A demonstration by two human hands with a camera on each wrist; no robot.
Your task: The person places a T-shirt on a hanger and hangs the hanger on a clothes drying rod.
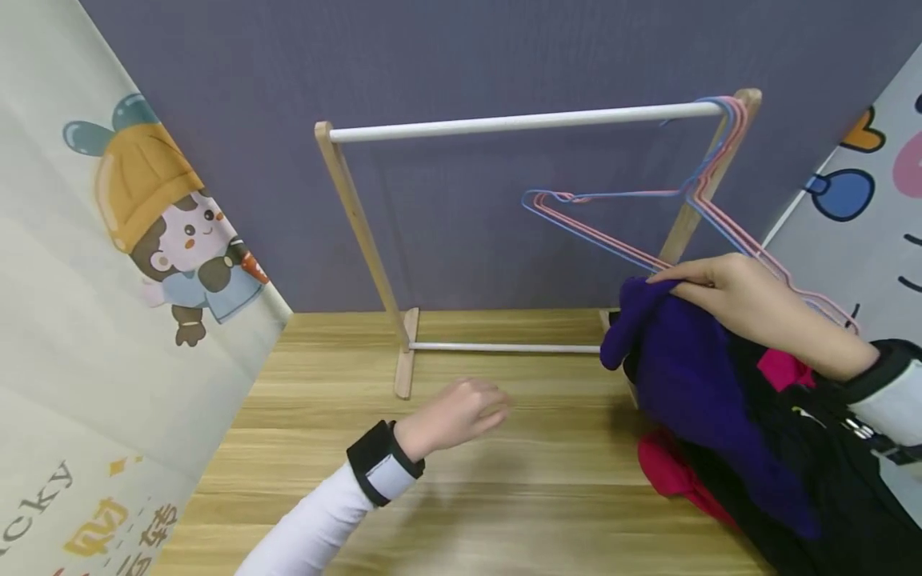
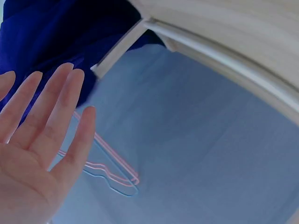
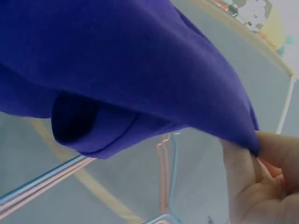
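My right hand (image 1: pixel 727 292) pinches a purple garment (image 1: pixel 684 376) between thumb and fingers. The cloth hangs down from that grip over a pile of dark clothes. In the right wrist view the purple cloth (image 3: pixel 131 70) stretches away from the pinching fingers (image 3: pixel 243 163), with an open sleeve-like end below. My left hand (image 1: pixel 457 420) hovers over the wooden surface, holding nothing; its fingers (image 2: pixel 60 102) are spread apart in the left wrist view. Behind the right hand, pink and blue hangers (image 1: pixel 691 192) hang at the right end of the rack's white rail (image 1: pixel 519 122).
The rack's left wooden post (image 1: pixel 363 228) stands on the wood-grain table (image 1: pixel 302 448). Black clothes (image 1: pixel 843 480) and a red piece of cloth (image 1: pixel 666 468) lie in the pile at right. A grey-blue wall (image 1: pixel 461 56) stands behind, with printed panels at both sides.
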